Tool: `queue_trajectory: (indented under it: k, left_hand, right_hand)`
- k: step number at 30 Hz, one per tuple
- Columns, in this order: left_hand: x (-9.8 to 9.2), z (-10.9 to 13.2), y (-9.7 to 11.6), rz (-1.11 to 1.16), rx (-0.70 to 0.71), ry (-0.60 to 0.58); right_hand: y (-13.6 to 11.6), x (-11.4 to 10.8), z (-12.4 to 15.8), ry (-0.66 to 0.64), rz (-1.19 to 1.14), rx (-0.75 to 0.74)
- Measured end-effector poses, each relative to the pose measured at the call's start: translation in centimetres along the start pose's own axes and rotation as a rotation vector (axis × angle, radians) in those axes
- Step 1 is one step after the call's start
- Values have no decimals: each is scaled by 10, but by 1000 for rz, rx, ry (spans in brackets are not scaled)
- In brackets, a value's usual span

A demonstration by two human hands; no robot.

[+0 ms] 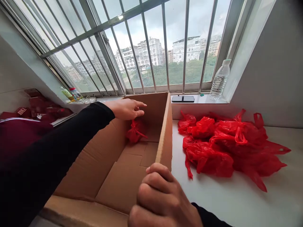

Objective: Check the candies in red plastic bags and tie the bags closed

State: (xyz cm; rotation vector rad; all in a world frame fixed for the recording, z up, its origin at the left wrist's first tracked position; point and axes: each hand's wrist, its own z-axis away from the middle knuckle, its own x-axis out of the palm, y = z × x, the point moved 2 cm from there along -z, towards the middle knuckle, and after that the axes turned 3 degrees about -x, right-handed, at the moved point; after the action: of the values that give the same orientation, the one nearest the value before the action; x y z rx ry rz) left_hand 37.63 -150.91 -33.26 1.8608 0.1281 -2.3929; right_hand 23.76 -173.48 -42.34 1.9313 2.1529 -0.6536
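Observation:
A deep brown cardboard box [111, 176] stands open at the top in front of me. Over its far end reaches my left hand [129, 108], fingers stretched and apart with nothing in them. Just below that hand, a knotted red plastic bag [134, 132] sits in the box's far corner; the two look apart. My right hand [163, 198] is closed around the top edge of the box's right wall, near the front. Right of the box, several tied red plastic bags [222, 145] lie heaped on the white tabletop [187, 195].
On the windowsill are a black phone [182, 99], a clear water bottle [220, 78] with a green cap, and small bottles [71, 93] at the left. Metal bars [165, 47] cross the window behind. Dark red boxes [40, 105] are piled at far left.

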Motion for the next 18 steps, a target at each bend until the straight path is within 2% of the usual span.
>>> queue_trajectory:
  k: [3, 7, 10, 14, 18]
  left_hand:
    - [5, 8, 12, -13, 42, 39]
    - [23, 4, 14, -53, 39, 68]
    - [31, -3, 10, -69, 29, 47]
    - [34, -11, 8, -58, 30, 56]
    - [36, -14, 13, -40, 64, 26]
  right_hand:
    - [13, 12, -16, 131, -13, 6]
    - [36, 17, -23, 64, -9, -46]
    - [51, 15, -23, 75, -21, -56]
    - [58, 18, -19, 78, 5, -38]
    - [59, 24, -12, 8, 36, -21]
